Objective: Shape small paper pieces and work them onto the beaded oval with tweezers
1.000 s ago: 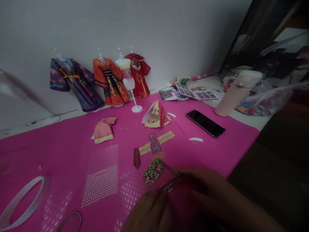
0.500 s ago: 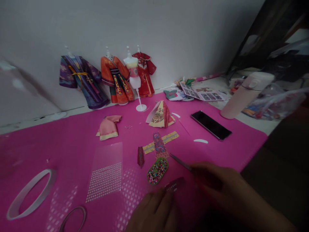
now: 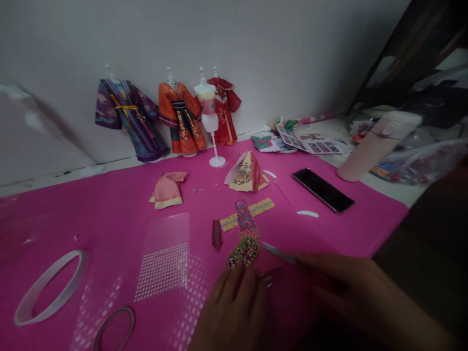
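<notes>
My right hand (image 3: 340, 287) grips thin metal tweezers (image 3: 280, 252) whose tip points left toward an oval tray of coloured beads (image 3: 243, 252). My left hand (image 3: 234, 312) rests on the pink mat (image 3: 109, 214) with its fingertips on a small dark patterned strip (image 3: 269, 277), just below the bead tray. Above the tray lie a small patterned paper piece crossed with a yellow band (image 3: 247, 220) and a dark red tie-shaped piece (image 3: 217, 235).
Paper doll robes (image 3: 126, 117) and a white mannequin stand (image 3: 212, 122) line the wall. A folded pink garment (image 3: 168, 189), a folded paper skirt (image 3: 248, 178), a phone (image 3: 323, 190), a pink bottle (image 3: 376, 144), a clear dotted sheet (image 3: 164, 256) and tape rings (image 3: 47, 287) lie around.
The view has shifted left and down a little. My left hand has moved up to the dark strip beside the bead tray. The tweezers have come out of the tray to its right.
</notes>
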